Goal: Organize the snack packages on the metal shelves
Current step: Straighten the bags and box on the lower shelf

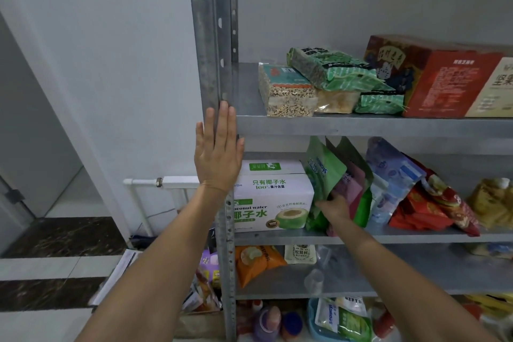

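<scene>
Head view onto dull grey metal shelves (361,126). Presses the left hand (218,147) flat, fingers straight and wide, against the perforated steel post (211,36). Grips with the right hand (334,207) a glossy green pouch (323,175), upright on the middle shelf, touching a white cardboard box (270,197). Behind it, pink pouches (351,183), a crinkled blue bag (394,172) and red packs (433,208), leaning. On the top shelf, brick-shaped vacuum grain packs (286,91) under green bags (333,69), beside a red carton (444,78). Below, an orange bag (255,262).
</scene>
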Motion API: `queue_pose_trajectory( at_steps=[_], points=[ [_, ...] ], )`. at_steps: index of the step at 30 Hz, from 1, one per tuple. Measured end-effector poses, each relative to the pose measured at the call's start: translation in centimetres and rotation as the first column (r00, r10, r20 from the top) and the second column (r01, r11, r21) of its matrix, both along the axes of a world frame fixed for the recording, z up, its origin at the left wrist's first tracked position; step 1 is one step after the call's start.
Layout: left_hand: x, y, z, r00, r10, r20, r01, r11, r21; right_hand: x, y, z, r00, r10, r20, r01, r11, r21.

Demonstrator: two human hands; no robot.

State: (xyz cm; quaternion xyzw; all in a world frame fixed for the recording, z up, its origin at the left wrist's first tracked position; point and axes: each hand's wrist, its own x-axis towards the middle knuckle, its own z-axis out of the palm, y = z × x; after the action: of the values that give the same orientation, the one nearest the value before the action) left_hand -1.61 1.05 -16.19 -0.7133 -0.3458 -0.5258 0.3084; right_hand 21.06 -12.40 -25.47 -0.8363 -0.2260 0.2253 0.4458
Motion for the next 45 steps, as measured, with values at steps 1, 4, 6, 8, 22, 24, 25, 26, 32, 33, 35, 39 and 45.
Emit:
queue_pose_trajectory(
  at_steps=[1, 4, 6, 8, 22, 24, 25, 26, 32, 33, 35, 39, 45],
  points=[
    [0.0, 0.0, 0.0, 1.0, -0.003, 0.002, 0.003, 1.0, -0.003, 0.1, 0.1, -0.2, 1.0, 0.017, 0.015, -0.016, 0.997, -0.069],
    [0.0, 0.1, -0.1, 1.0, 0.0, 0.004, 0.0, 1.0, -0.014, -0.1, 0.4, -0.3, 0.978, 0.083, 0.192, -0.035, 0.97, -0.24],
    [0.0, 0.1, -0.1, 1.0, 0.006, -0.001, -0.006, 1.0, -0.023, -0.4, 0.3, -0.4, 0.946, 0.095, 0.309, -0.003, 0.958, -0.286],
    [0.0, 0.0, 0.0, 1.0, 0.01, -0.004, -0.011, 0.999, -0.031, -0.7, 0.1, -0.4, 0.929, 0.081, 0.361, 0.028, 0.957, -0.287],
    [-1.1, -2.0, 0.9, 0.971, 0.134, -0.2, -0.161, 0.979, -0.123, -2.9, -5.1, 2.7, 0.887, -0.04, 0.46, 0.15, 0.967, -0.205],
    [-1.1, -2.4, 1.0, 0.968, 0.131, -0.214, -0.167, 0.973, -0.158, -2.7, -6.6, 3.2, 0.894, -0.051, 0.445, 0.159, 0.965, -0.207],
    [-1.1, -2.7, 1.1, 0.969, 0.118, -0.217, -0.159, 0.97, -0.185, -2.5, -7.4, 3.4, 0.898, -0.06, 0.436, 0.166, 0.963, -0.211],
    [-1.1, -2.9, 1.1, 0.971, 0.1, -0.218, -0.147, 0.966, -0.214, -2.3, -8.3, 3.5, 0.899, -0.07, 0.432, 0.178, 0.96, -0.215],
    [-1.3, -5.3, 0.1, 0.988, -0.094, -0.123, 0.037, 0.914, -0.404, -0.7, -14.4, 3.6, 0.901, -0.092, 0.424, 0.135, 0.988, -0.071],
    [-1.0, -6.1, -0.7, 0.985, -0.124, -0.123, 0.055, 0.888, -0.457, -0.4, -15.4, 3.6, 0.904, -0.084, 0.419, 0.108, 0.994, -0.035],
    [-0.2, -8.1, -2.2, 0.957, -0.25, -0.146, 0.118, 0.797, -0.592, 0.1, -17.2, 3.9, 0.918, -0.078, 0.389, 0.066, 0.997, 0.042],
    [2.7, -12.9, -4.6, 0.772, -0.63, 0.079, 0.292, 0.242, -0.925, -0.3, -20.5, 5.7, 0.978, -0.058, 0.202, 0.006, 0.968, 0.25],
    [3.1, -17.9, -3.7, 0.542, -0.41, 0.734, 0.429, -0.616, -0.661, -1.9, -23.7, 8.7, 0.988, 0.139, 0.06, -0.151, 0.888, 0.434]
  ],
)
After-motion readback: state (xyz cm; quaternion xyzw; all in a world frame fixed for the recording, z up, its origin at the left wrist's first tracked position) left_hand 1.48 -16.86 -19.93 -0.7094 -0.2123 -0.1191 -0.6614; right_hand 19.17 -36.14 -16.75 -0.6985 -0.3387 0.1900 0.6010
